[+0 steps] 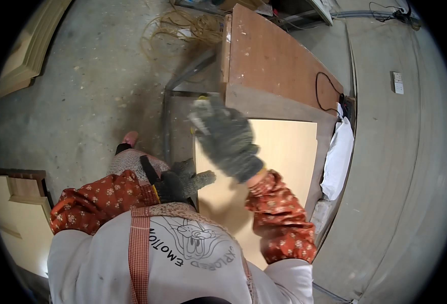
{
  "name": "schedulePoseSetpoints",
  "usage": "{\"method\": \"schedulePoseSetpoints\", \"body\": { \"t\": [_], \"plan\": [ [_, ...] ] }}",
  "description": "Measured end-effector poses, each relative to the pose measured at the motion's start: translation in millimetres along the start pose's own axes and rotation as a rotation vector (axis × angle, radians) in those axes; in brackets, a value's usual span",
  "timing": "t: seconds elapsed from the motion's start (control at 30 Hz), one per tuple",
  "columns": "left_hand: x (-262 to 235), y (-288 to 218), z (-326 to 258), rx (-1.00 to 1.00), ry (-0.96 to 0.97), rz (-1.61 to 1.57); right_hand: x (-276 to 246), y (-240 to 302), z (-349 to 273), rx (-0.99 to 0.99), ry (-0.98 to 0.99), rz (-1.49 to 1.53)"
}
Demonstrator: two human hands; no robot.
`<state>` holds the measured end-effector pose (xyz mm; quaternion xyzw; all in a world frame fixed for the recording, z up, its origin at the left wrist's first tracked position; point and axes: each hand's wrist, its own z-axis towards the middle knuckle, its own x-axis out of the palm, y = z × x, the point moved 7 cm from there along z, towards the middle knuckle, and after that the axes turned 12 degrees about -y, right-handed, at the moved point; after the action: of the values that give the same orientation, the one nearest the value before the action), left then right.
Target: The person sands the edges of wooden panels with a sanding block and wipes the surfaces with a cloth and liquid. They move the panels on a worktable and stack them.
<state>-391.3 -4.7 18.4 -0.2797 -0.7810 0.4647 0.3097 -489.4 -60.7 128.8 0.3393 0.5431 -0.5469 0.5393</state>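
Observation:
My left hand [179, 183], in a dark grey work glove, is in front of my waist at the left edge of a pale wooden panel [284, 162]. It looks closed around a black, bar-shaped piece [149, 170] that sticks out on its left; the rest of that piece is hidden. One gloved finger points right, over the panel's edge. My right hand [226, 137], gloved alike, is raised above the panel's far left corner. Motion blurs its fingers, so their grip does not show. The panel lies flat on a workbench.
A reddish-brown board [279, 61] stands beyond the panel. At the right are a white bag [338, 159] and a black cable [319, 86]. A grey metal frame [166, 116] borders the bench's left. Coiled hose [183, 28] lies on the floor; wooden panels [23, 213] stand at left.

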Motion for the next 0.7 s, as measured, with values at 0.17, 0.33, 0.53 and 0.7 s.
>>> {"method": "schedulePoseSetpoints", "body": {
  "t": [0.17, 0.33, 0.53, 0.7],
  "plan": [
    [9, 0, 12, -0.158, 0.135, -0.212, -7, -165, -110, 0.631, 0.306, 0.013],
    [20, 39, 37, -0.157, 0.134, -0.005, 4, -96, -49, 0.388, 0.331, -0.020],
    [2, 17, 41, -0.016, 0.070, 0.091, 11, -12, 7, 0.028, 0.144, 0.018],
    [13, 26, 41, 0.007, 0.082, 0.028, 1, -149, -122, 0.569, 0.279, -0.168]
  ]
}}
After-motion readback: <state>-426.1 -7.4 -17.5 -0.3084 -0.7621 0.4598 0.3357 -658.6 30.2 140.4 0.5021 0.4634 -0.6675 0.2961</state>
